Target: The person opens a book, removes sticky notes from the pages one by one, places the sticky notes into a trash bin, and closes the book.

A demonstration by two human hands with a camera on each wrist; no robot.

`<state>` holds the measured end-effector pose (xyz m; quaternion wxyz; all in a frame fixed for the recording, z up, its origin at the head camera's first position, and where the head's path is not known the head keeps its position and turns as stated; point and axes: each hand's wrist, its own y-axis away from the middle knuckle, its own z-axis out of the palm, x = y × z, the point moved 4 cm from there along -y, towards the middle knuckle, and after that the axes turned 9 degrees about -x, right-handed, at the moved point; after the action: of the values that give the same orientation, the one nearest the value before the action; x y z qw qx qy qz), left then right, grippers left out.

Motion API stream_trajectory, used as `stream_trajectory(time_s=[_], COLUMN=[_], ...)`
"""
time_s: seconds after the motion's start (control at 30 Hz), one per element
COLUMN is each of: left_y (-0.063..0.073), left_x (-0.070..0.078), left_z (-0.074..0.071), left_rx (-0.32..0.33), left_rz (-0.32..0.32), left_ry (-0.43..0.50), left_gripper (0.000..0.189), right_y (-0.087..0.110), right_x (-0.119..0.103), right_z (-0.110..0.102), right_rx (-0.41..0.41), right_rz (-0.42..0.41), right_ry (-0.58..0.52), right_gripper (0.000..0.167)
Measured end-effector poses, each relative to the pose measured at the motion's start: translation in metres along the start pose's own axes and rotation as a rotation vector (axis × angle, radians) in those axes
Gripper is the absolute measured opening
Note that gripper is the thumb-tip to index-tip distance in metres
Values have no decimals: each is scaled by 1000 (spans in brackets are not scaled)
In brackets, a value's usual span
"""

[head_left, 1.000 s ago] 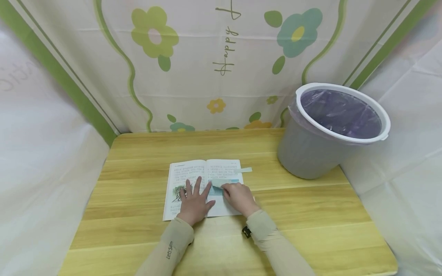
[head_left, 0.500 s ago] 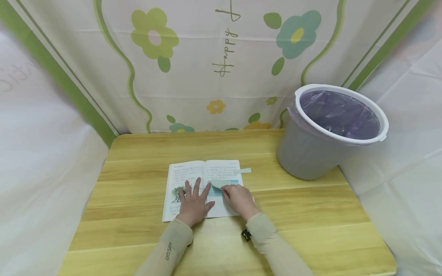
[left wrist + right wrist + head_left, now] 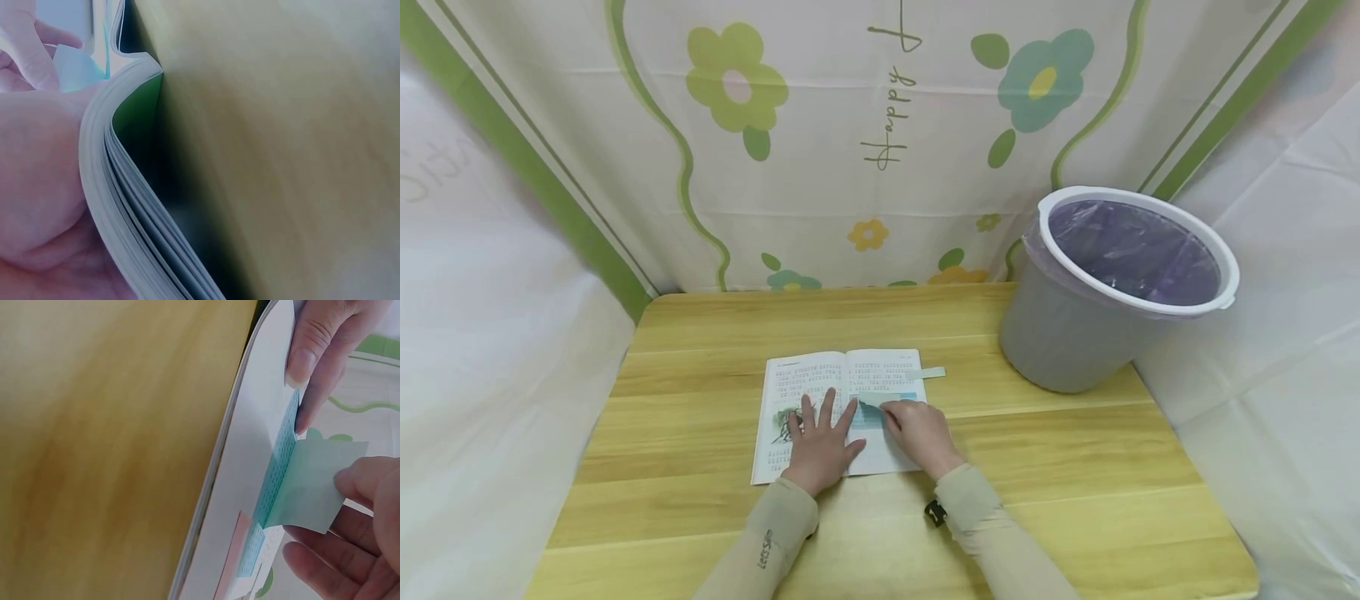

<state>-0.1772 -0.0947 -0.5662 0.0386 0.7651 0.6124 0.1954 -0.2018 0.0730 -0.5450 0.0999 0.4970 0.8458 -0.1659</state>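
Note:
An open book [image 3: 883, 454] with printed pages and a sketch on its left page lies on the wooden table. My left hand [image 3: 822, 450] rests on it with fingers spread, across the left page and the middle fold. On the right page, my right hand [image 3: 923, 433] pinches a pale green sticky note [image 3: 319, 481] by its free edge. The note bends up off the page; its other edge still meets the paper at a blue printed block [image 3: 281, 462]. In the right wrist view, left fingertips press the page close to that edge.
A pale green paper tab [image 3: 934, 372] sticks out past the book's right edge, and a pink strip [image 3: 231, 553] lies on the page. At the back right of the table [image 3: 700, 325] stands a grey bin [image 3: 1060, 333] with a purple liner. Patterned cloth hangs behind.
The head view shifts slightly, with the scene moving a little. Both hands keep nearly the same place on the book, and the right hand keeps its pinch on the sticky note.

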Motion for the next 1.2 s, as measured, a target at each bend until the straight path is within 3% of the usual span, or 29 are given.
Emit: stream_trajectory(time_s=[1.2], left_y=[-4], left_x=[-2], left_z=[3], left_rx=[-14], left_rz=[2], left_ry=[4], left_gripper=[67], right_y=[-4], right_x=[1], right_z=[-22], right_rx=[137], right_rz=[-51], right_ry=[-50], right_gripper=[14])
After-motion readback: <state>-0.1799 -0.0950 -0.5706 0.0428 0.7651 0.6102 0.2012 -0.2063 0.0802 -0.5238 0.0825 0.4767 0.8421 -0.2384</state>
